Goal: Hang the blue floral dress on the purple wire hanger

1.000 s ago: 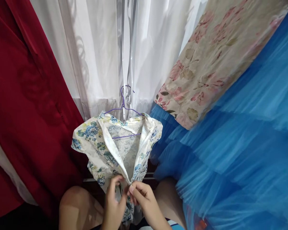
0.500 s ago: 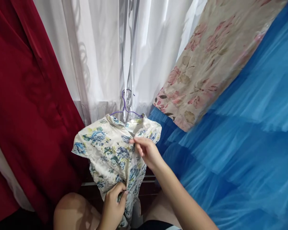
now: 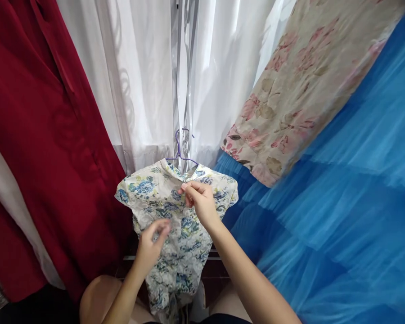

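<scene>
A small white dress with blue flowers (image 3: 155, 198) hangs on a purple wire hanger (image 3: 179, 148) in front of me. Its back opening is closed up to the collar. My right hand (image 3: 199, 200) pinches the fabric just under the collar, at the top of the closure. My left hand (image 3: 151, 243) hovers lower at the dress's middle with the fingers apart, holding nothing.
A dark red garment (image 3: 37, 135) hangs at the left. White sheer curtains (image 3: 138, 81) fill the back. A pink-flowered beige cloth (image 3: 300, 90) and a wide blue tulle skirt (image 3: 340, 216) hang at the right. My bare knees (image 3: 94, 297) show at the bottom.
The dress's open back has been closed from the bottom up: my right hand rose to the collar. My left hand let go of the lower fabric and opened.
</scene>
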The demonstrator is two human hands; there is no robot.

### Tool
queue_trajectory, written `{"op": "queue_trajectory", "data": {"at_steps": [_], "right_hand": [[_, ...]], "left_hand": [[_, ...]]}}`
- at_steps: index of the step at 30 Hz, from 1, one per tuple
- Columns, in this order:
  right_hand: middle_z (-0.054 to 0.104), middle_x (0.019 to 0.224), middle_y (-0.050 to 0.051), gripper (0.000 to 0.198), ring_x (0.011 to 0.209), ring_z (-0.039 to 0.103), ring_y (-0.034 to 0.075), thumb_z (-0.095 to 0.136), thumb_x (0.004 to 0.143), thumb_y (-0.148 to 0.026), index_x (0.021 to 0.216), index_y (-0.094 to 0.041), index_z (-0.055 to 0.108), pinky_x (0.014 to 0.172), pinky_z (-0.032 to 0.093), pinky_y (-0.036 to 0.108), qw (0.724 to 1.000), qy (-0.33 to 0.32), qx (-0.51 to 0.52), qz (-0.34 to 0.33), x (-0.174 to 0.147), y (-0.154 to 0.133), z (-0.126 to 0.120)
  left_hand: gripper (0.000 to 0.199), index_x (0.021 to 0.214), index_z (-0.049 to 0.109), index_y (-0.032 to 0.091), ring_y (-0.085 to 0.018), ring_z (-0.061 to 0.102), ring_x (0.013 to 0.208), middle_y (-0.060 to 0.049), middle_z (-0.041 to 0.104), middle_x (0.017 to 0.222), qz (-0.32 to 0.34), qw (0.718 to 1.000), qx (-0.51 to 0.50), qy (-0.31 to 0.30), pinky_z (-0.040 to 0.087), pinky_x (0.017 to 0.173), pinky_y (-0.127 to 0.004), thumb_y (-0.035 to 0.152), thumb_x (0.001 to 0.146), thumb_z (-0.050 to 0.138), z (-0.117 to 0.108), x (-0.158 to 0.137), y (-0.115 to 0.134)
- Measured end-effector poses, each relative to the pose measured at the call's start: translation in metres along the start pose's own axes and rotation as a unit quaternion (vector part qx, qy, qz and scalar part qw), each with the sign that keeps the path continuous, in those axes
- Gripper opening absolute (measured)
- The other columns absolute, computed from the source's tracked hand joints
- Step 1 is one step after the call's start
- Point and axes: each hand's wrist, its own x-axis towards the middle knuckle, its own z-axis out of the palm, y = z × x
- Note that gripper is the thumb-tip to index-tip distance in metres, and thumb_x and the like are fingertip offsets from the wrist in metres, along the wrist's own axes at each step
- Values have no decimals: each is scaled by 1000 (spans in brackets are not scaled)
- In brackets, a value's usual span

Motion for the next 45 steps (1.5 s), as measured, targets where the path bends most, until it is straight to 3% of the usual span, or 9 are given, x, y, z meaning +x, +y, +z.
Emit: {"op": "queue_trajectory", "data": {"at_steps": [4, 8, 12, 20, 25, 30, 34, 40, 45], "right_hand": [[46, 41, -5, 32, 39, 38, 9, 59, 86, -40, 66, -16, 66, 44, 28, 24, 999, -17, -29, -30, -3, -11, -2], [46, 42, -5, 32, 40, 40, 10, 60, 87, -38, 65, -16, 65, 46, 30, 24, 997, -38, -45, -40, -3, -12, -6], [43, 40, -6, 30, 38, 36, 9, 59, 86, -39, 67, -16, 64, 44, 25, 24, 999, -26, -41, -20, 2, 4, -6], [42, 41, -6, 33, 40, 35, 9, 58, 87, -40, 66, -16, 64, 46, 25, 24, 993, -54, -92, 41, -23, 32, -12], [43, 42, -6, 35, 42, 36, 10, 59, 87, -44, 66, -16, 65, 47, 27, 24, 991, -79, -81, 71, -42, 46, -14], [44, 39, -5, 36, 39, 36, 10, 60, 84, -44, 64, -16, 67, 45, 24, 25, 993, -30, -37, 107, -59, 74, -27], [43, 38, -5, 37, 37, 32, 10, 57, 84, -42, 59, -16, 64, 44, 21, 25, 988, 34, -43, 145, -84, 107, -54], [44, 42, -4, 40, 43, 35, 10, 60, 82, -40, 50, -16, 58, 48, 25, 25, 972, -3, -146, 185, -115, 138, -78], [58, 67, 1, 32, 71, 52, 18, 67, 80, -46, 68, -17, 64, 69, 42, 30, 980, -33, -116, 158, -125, 117, -74]], "left_hand": [[41, 136, 50, 22, -15, 61, 70, -3, 68, 87, 136, 988, -28, 65, 50, 71, -27, 30, 96, 52, -2, 64, 82], [19, 99, 69, 19, -15, 61, 74, -2, 67, 81, 230, 967, 109, 0, 47, 72, -26, 29, 95, 53, 3, 94, 126], [17, 87, 67, 16, -13, 61, 67, 0, 65, 73, 257, 952, 140, 86, 46, 68, -24, 27, 94, 55, 8, 99, 132], [25, 94, 66, 11, -11, 58, 70, -1, 62, 76, 173, 931, -11, 321, 46, 68, -21, 35, 91, 59, -75, 144, 86], [22, 73, 54, 13, -7, 52, 61, 3, 55, 68, -46, 884, -223, 408, 43, 62, -19, 31, 84, 62, -96, 138, 4], [31, 71, 53, 13, -9, 51, 49, 4, 51, 56, -175, 878, -303, 326, 41, 52, -21, 36, 72, 74, -45, 83, -49], [39, 78, 60, 11, -15, 60, 60, -4, 62, 68, -224, 876, -355, 238, 47, 57, -25, 38, 61, 83, 0, 41, -57], [30, 83, 59, 17, -16, 59, 75, -3, 61, 81, -193, 869, -450, 67, 48, 70, -26, 40, 75, 76, 37, 6, -1], [28, 80, 61, 17, -16, 53, 72, -4, 56, 77, -108, 926, -328, -155, 45, 70, -26, 41, 93, 55, 56, -25, 61]]}}
